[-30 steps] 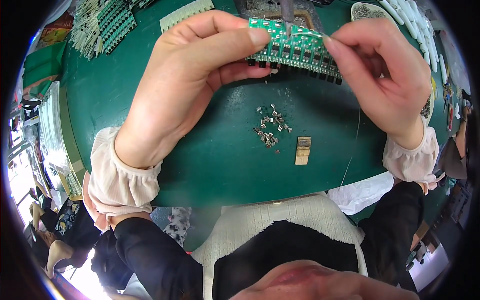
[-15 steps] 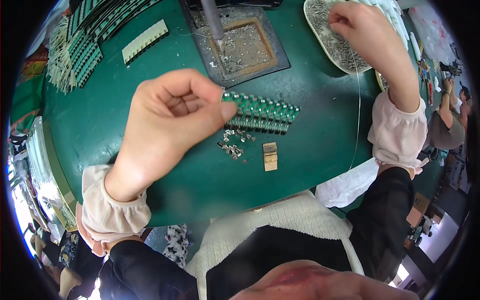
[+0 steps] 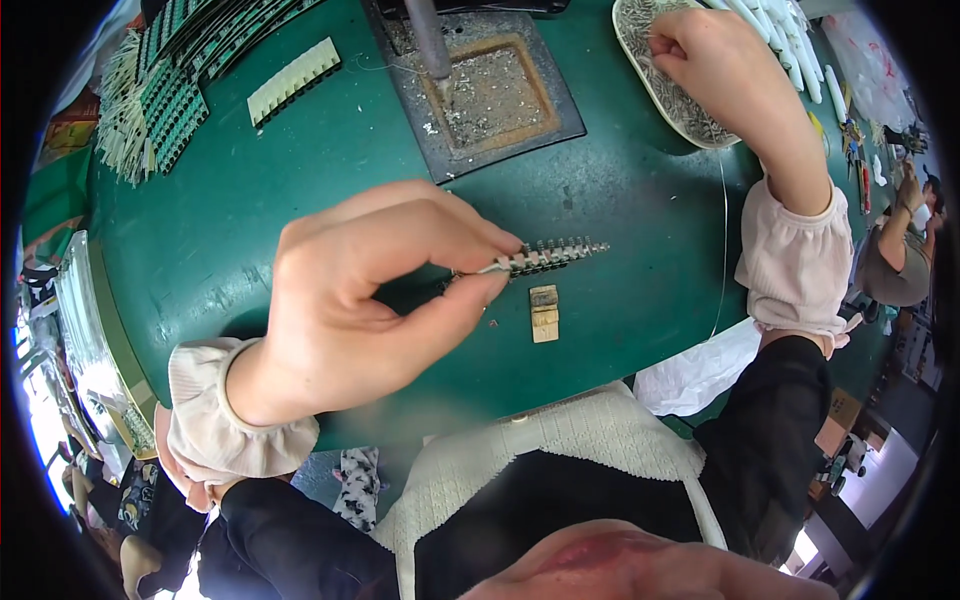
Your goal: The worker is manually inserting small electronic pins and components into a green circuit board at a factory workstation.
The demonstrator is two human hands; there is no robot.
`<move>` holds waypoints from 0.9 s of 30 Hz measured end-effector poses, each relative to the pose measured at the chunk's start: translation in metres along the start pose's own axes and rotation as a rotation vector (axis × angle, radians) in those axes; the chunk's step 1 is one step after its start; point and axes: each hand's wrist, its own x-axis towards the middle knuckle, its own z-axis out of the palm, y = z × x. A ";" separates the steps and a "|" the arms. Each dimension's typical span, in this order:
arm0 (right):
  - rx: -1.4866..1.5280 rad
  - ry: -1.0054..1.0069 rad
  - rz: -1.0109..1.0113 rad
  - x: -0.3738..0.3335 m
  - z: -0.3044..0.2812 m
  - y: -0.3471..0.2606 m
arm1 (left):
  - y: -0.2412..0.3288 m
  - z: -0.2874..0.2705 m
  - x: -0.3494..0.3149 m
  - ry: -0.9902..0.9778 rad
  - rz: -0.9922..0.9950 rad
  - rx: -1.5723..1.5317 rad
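My left hand (image 3: 350,300) is closed over the middle of the table, pinching one end of a circuit board strip (image 3: 555,257) between thumb and fingertips. The strip is turned nearly edge-on, with rows of small metal parts along it. At the upper right, my right hand (image 3: 715,62) reaches over an oval tray (image 3: 690,128) of small metal pins. Its fingers are curled together; whatever they hold is hidden. Just below the strip sits a small wooden block (image 3: 544,314) with a notch. My left hand mostly covers the loose metal bits on the table.
A soldering iron (image 3: 428,40) points down into a dark-framed tray (image 3: 500,160) of solder scraps. Stacked circuit strips (image 3: 175,110) and a pale strip (image 3: 293,80) lie at upper left. White tubes (image 3: 790,50) stand beyond the pins. A thin wire (image 3: 722,240) hangs beside my right sleeve.
My left hand has moved toward me and to the right, tipping the circuit board strip from face-on to nearly edge-on. My right hand stays over the pin tray, its fingers drawn slightly left.
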 end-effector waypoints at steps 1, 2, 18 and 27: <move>-0.006 -0.019 -0.003 0.001 -0.001 -0.001 | -0.001 0.000 -0.001 -0.012 0.052 0.063; -0.005 -0.020 -0.006 0.002 -0.005 -0.005 | -0.002 0.000 -0.001 -0.010 0.050 0.063; 0.307 0.041 0.090 -0.005 -0.019 -0.016 | 0.002 -0.004 0.001 -0.007 0.414 0.453; 1.341 -0.215 -0.248 -0.026 -0.012 -0.047 | -0.005 0.000 0.001 0.076 0.621 0.742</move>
